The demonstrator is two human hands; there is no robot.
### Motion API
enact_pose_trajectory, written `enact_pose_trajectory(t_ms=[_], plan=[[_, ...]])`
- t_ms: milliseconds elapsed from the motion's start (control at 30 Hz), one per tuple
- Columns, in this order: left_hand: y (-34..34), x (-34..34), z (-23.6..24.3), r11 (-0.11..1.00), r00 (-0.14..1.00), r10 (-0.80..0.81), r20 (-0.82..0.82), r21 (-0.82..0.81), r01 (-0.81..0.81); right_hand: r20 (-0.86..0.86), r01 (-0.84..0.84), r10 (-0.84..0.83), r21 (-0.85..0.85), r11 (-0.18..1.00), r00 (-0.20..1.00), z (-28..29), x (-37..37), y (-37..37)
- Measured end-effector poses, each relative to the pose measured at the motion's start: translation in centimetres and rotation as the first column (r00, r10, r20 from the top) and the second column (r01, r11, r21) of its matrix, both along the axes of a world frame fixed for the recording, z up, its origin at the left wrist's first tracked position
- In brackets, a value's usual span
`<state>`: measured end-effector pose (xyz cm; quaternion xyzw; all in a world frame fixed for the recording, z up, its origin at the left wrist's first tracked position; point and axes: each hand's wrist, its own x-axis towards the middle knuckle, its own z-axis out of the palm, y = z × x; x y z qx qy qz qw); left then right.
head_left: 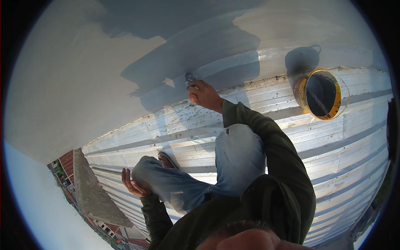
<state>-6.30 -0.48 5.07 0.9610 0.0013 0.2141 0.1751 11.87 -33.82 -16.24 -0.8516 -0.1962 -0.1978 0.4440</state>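
My right hand [203,94] is closed round a paintbrush [189,78], whose dark tip touches the pale wall [83,83] just above the metal roof. The hand hides most of the brush's handle. Around the tip the wall carries darker grey patches [166,68]; how much is wet coating and how much is shadow I cannot tell. My left hand [135,184] is beside my bent left knee, its fingers stretched out and holding nothing. Off to the right stands a yellow-rimmed bucket [300,93] with dark grey contents; its wire handle hangs to one side.
Beneath me lies a ribbed, silvery metal roof [325,143], spattered along the wall's foot. Its raised ribs run lengthwise. A rough grey ledge [98,191] lies at the lower left, with rooftops [66,166] far below past the edge. My sandalled foot [166,160] rests on the roof.
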Motion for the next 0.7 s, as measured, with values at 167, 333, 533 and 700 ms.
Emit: enact_pose_trajectory(t_ms=[167, 333, 533, 700], plan=[[0.3, -0.2, -0.4, 1.0, 1.0, -0.013, 0.019, -0.009, 0.014, 0.009, -0.076, 0.076, 0.057, 0.995, 0.997, -2.0, -0.5, -1.3], [1.1, -0.7, -0.5, 1.0, 0.999, 0.003, 0.032, 0.021, -0.004, -0.145, 0.532, -0.514, 0.304, 0.79, 0.846, 4.6, -3.1, -17.4], [0.3, 0.6, -0.6, 0.999, 1.0, -0.02, -0.005, -0.032, 0.019, 0.179, 0.799, -0.783, -0.227, 0.556, 0.596, 6.7, -3.7, -25.8], [0.0, 0.8, -0.7, 1.0, 0.999, -0.021, -0.027, -0.015, 0.02, -0.138, 0.353, -0.366, -0.107, 0.929, 0.92, 1.5, -4.7, -9.0]])
